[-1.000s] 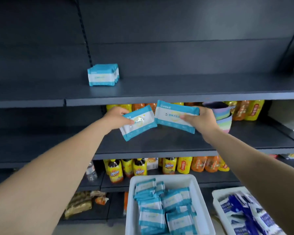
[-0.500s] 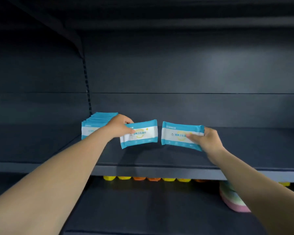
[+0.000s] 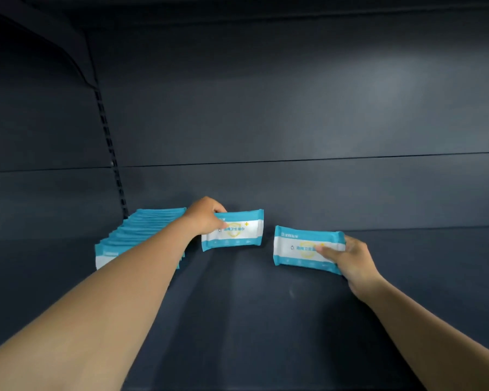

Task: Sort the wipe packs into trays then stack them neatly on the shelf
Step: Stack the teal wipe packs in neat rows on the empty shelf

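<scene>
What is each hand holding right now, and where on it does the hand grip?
The left hand grips one wipe pack by its left end; the right hand holds another wipe pack by its right end.

Shelf (image 3: 237, 320): dark blue-grey board with a back panel of the same colour.
Row (image 3: 137, 238): blue-and-white wipe packs standing on edge at the left, one behind another — running from front to back panel.
Upright (image 3: 108, 142): slotted strip in the back panel, above the row.
</scene>
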A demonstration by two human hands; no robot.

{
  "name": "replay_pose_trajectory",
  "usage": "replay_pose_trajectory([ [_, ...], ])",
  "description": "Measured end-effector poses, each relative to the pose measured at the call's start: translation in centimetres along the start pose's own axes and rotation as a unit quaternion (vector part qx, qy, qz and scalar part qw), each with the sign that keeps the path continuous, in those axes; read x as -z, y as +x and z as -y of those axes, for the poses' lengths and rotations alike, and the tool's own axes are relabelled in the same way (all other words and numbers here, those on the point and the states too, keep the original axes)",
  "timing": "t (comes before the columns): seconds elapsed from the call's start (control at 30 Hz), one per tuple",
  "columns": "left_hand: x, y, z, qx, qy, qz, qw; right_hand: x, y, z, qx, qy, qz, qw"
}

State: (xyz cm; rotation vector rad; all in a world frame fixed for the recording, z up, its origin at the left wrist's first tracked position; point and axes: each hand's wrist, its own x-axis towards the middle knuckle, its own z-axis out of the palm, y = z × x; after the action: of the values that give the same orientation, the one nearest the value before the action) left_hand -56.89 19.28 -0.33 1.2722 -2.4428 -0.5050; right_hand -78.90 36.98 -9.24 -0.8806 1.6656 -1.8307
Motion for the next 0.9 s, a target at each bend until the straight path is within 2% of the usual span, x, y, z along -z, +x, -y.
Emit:
replay_pose_trajectory([
  [0.4, -2.0, 8.1, 3.4, -0.008, 0.031, 0.029, 0.999, -1.6, 5.3, -1.1, 0.001, 0.003, 0.003, 1.0],
  [0.67, -2.6, 8.8, 3.5, -0.034, 0.075, -0.019, 0.996, -1.5, 5.7, -1.5, 0.012, 0.004, 0.019, 1.0],
  [0.9, -1.9, 8.3, 3.2, -0.017, 0.159, -0.053, 0.986, -1.4, 5.9, -1.5, 0.01, 0.007, 0.028, 1.0],
])
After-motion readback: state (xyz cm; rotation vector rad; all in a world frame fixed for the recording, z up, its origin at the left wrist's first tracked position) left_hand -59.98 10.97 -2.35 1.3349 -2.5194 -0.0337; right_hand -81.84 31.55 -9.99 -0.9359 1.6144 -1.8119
